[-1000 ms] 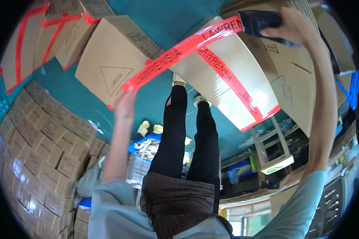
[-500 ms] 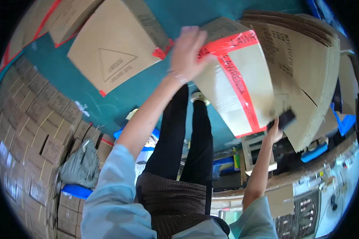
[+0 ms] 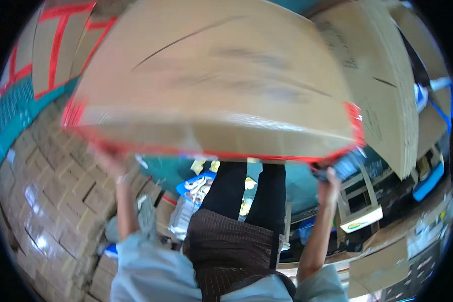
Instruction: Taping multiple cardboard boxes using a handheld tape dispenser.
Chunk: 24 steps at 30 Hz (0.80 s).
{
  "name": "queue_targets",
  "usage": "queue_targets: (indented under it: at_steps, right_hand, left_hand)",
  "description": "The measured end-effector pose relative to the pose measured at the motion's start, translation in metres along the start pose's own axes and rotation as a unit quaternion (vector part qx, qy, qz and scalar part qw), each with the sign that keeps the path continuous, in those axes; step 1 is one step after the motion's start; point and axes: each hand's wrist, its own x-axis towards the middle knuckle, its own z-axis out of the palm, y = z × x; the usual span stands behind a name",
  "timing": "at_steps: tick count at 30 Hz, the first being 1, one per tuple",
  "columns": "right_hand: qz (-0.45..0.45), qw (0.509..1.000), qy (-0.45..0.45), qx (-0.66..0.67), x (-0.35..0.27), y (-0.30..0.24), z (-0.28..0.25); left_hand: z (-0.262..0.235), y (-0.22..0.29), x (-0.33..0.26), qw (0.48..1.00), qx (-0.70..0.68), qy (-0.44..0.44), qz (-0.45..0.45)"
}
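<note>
Carton [image 3: 221, 85] edge spans left hand [image 3: 108, 160] to right hand [image 3: 329, 182], floor [image 3: 300, 187] showing below

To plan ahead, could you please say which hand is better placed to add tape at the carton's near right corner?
Probably the right hand: it holds the dark tape dispenser by that corner; the left hand is farther.

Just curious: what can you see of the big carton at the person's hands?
The carton is large and brown, apparently cardboard, with blurred dark markings on its broad face and red tape along its near edge and corners. It seems held up, covering the view's upper middle; the left hand is at its near left, the right hand, holding a dark tool, at its near right.
</note>
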Motion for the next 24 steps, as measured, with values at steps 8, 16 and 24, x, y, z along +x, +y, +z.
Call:
queue_targets:
  at_steps: [8,16,24]
  right_hand:
    - [-0.093,0.988,0.016,-0.124,0.031,-0.005,0.109]
    - [-0.455,0.527,0.296,-0.654,0.144,-0.139,-0.128]
    - [-0.461,0.53,0.31,-0.641,0.111,-0.116,-0.092]
  left_hand:
    - [-0.046,-0.047,-0.039,0.897,-0.194,0.09,-0.388]
    - [0.143,-0.171,0.083,0.96,-0.074,-0.08,-0.257]
    - [0.505,0.033,-0.221,0.909,-0.026,-0.411,-0.056]
